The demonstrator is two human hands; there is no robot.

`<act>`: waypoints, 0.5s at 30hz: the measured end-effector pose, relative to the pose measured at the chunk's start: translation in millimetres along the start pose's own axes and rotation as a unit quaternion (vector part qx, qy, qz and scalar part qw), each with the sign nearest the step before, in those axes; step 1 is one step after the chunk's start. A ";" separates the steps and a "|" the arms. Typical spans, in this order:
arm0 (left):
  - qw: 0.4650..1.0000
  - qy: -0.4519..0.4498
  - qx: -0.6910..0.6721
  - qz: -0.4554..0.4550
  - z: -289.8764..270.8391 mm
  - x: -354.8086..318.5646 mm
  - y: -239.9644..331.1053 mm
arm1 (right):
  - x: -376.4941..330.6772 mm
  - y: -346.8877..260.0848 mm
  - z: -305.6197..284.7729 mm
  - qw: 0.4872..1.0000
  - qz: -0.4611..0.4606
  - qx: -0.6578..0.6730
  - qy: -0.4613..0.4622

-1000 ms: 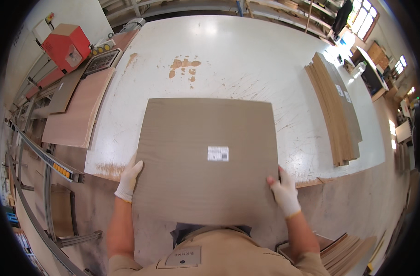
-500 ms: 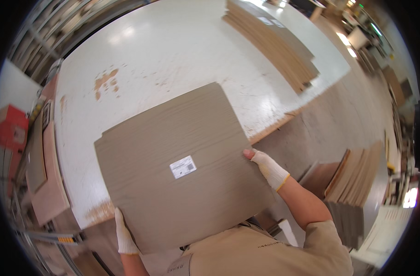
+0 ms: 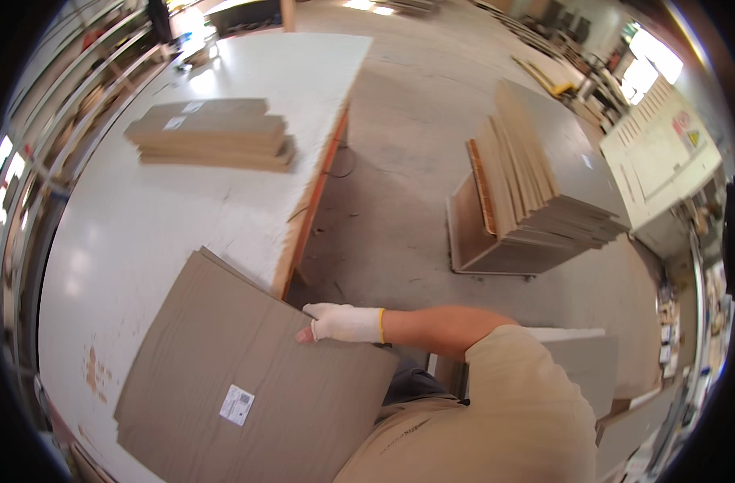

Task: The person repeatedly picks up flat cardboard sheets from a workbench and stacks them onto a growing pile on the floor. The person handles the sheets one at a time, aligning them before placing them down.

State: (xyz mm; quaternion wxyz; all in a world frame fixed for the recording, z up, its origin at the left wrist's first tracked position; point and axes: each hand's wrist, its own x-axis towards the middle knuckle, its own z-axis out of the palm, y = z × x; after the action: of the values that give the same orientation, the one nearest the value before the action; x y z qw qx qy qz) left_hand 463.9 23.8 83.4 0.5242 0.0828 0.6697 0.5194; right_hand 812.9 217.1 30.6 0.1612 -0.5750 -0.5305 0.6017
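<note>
Within the right hand (image 3: 341,324), brown panel (image 3: 259,364)

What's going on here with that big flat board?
A person's gloved right hand is gripping one edge of a large grey-brown board with a white label on it. The left hand is out of view. The board's far part shows over a big white table. A stack of boards lies farther along that table, and another, bigger stack stands off to the right of it.
</note>
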 end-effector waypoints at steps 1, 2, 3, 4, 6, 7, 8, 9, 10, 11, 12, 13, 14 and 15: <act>0.999 -0.027 0.013 0.011 11.4 9.0 5.0 | -11.8 3.8 -8.1 0.999 0.033 0.019 -0.013; 0.998 -0.053 0.025 0.025 24.1 17.6 8.6 | -21.2 6.4 -14.5 0.999 0.033 0.041 0.004; 0.995 -0.081 0.037 0.039 38.9 25.5 13.2 | -32.0 11.3 -23.0 0.996 0.026 0.088 -0.003; 0.991 -0.106 0.057 0.053 55.8 33.1 20.5 | -41.1 14.4 -22.6 0.989 0.002 0.147 0.002; 0.981 -0.162 0.082 0.063 105.2 45.6 28.5 | -61.9 34.0 -46.3 0.979 -0.035 0.196 0.035; 0.975 -0.188 0.090 0.075 136.2 45.6 33.1 | -72.5 43.8 -65.1 0.977 -0.062 0.199 0.054; 0.968 -0.213 0.097 0.085 164.7 42.9 38.9 | -87.8 56.7 -82.7 0.973 -0.072 0.192 0.101; 0.959 -0.242 0.110 0.094 194.9 40.8 41.9 | -103.1 69.6 -100.8 0.968 -0.075 0.204 0.127; 0.951 -0.269 0.121 0.099 224.5 37.7 44.5 | -117.7 83.7 -120.0 0.962 -0.082 0.205 0.162; 0.941 -0.294 0.131 0.102 250.7 35.1 46.5 | -140.3 97.9 -130.8 0.949 -0.094 0.220 0.206; 0.931 -0.318 0.143 0.107 277.4 32.2 49.3 | -156.4 109.4 -139.9 0.940 -0.074 0.212 0.256; 0.921 -0.341 0.152 0.114 303.8 30.4 49.7 | -173.3 120.9 -149.0 0.927 -0.076 0.218 0.296; 0.908 -0.367 0.163 0.121 330.6 27.0 51.3 | -189.1 130.4 -156.2 0.900 -0.092 0.267 0.331; 0.894 -0.394 0.173 0.126 356.5 23.0 52.5 | -207.1 141.1 -161.0 0.884 -0.089 0.282 0.361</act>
State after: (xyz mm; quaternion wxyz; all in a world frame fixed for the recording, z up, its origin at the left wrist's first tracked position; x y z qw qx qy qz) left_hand 712.1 279.4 142.2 0.6526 0.4536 0.4719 0.3818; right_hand 1070.0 69.2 58.3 0.5500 -0.6332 -0.2921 0.4596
